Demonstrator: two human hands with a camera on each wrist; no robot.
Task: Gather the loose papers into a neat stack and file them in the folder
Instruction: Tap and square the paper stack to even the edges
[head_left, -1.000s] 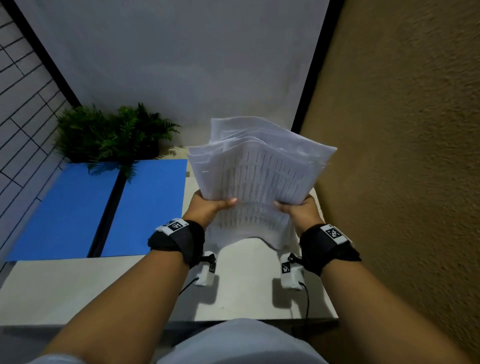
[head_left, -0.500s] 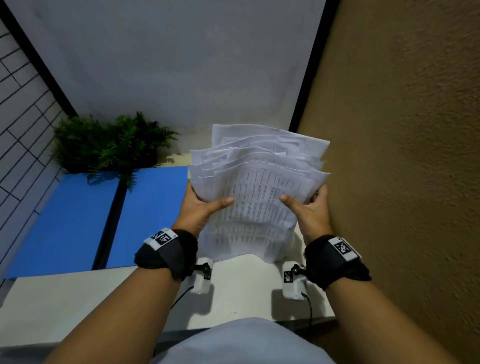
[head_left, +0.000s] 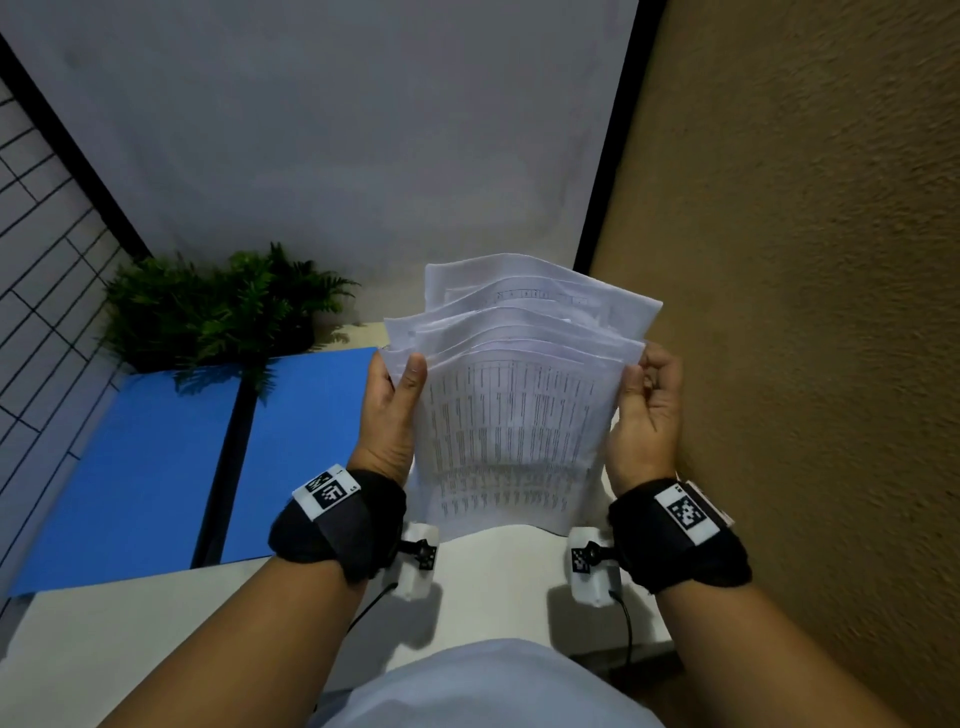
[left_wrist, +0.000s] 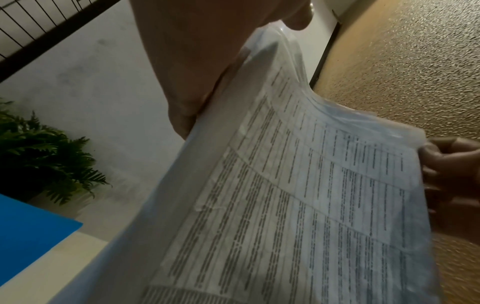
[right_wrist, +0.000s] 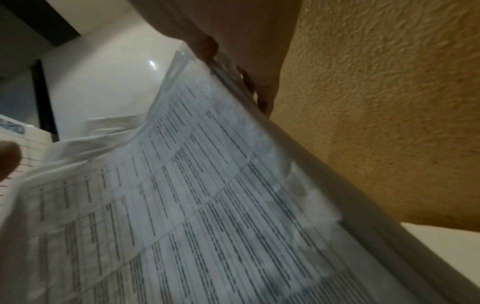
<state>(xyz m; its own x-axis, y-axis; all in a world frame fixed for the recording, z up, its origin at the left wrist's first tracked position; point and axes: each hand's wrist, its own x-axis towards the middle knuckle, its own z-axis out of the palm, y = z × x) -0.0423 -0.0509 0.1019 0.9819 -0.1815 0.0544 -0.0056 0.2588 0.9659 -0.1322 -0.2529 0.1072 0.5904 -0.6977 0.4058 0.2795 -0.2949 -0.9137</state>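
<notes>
My left hand (head_left: 392, 415) and right hand (head_left: 644, 415) have slid up the papers (head_left: 511, 410), each pinching a side edge above the counter (head_left: 493, 582). Top edges still fan unevenly; the folder (head_left: 140, 467) waits open at left.

Folder (head_left: 156, 467) on table (head_left: 130, 623), left of papers (head_left: 514, 431); plant (head_left: 218, 306) behind.
</notes>
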